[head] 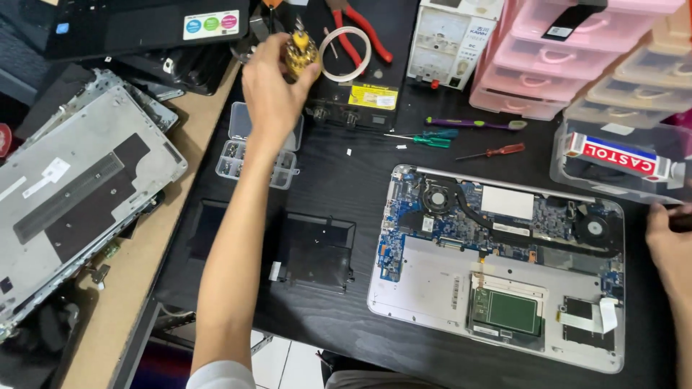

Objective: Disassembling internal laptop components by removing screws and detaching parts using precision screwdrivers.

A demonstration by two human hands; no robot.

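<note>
Left fingers (277,54) close round a yellow tool (300,52) far up the tabletop (331,180), above the screw box (259,148). Keeping that grip firm and lifting straight would spare the box. Right hand (667,241) rests beside the open laptop (497,263); I cannot tell its fingers' state.

Beside the opened laptop (496,266), whose silvery matt shell is showing glossy blue circuit board, the black table (346,317) is looking woodgrained and matt. Above it, translucent pink plastic drawers (537,65) are gleaming; left of it, a brass-coloured, possibly metal, tool (300,52) is glinting.
</note>
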